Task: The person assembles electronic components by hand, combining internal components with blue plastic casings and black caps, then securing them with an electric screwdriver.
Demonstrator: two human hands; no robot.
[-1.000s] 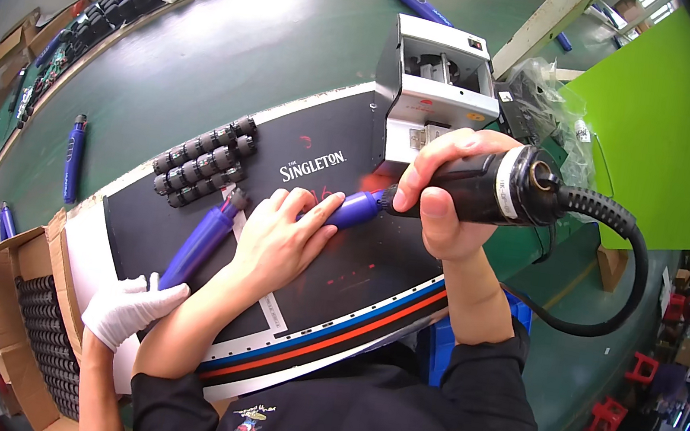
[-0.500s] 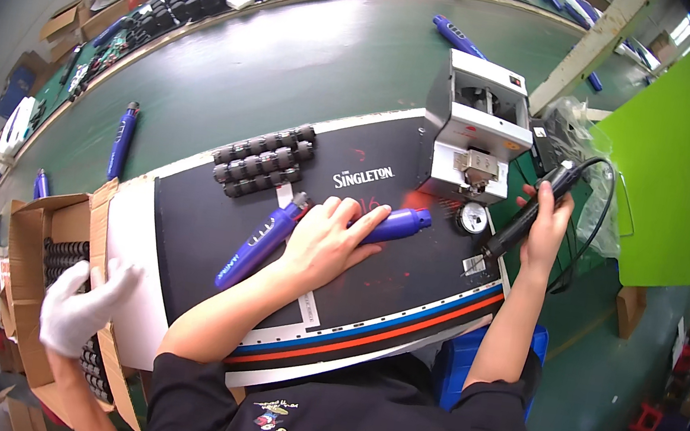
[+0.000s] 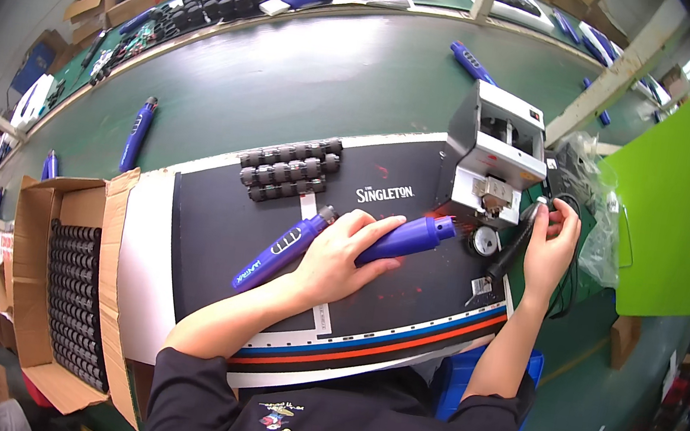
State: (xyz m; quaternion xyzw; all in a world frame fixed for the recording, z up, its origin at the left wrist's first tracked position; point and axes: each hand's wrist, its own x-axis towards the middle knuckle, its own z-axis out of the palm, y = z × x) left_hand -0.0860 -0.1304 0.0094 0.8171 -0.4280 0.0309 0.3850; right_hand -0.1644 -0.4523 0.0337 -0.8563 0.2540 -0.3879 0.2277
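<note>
My left hand (image 3: 346,258) is wrapped round a blue tubular handle (image 3: 407,239), whose open end points right above a black mat (image 3: 385,308). Just left of those fingers, a second blue handle (image 3: 277,252) with slots in its side lies tilted on the mat. My right hand (image 3: 551,250) has its thumb and fingers at the upper end of a black corded tool (image 3: 515,247), seemingly an electric screwdriver. The tool slants down toward the mat's right edge. Part of its top is hidden by my fingers.
Black ribbed rollers (image 3: 290,169) lie in rows on the mat. A grey-white machine (image 3: 496,157) stands behind a small round dial (image 3: 484,242). At left, a cardboard box (image 3: 109,298) holds more black ribbed parts. Another blue handle (image 3: 138,134) lies on the green table (image 3: 296,61).
My right hand and the black tool have come lower, and the hand now sits at the tool's upper end. Another person's white-gloved hand has left the box. My left hand keeps its hold.
</note>
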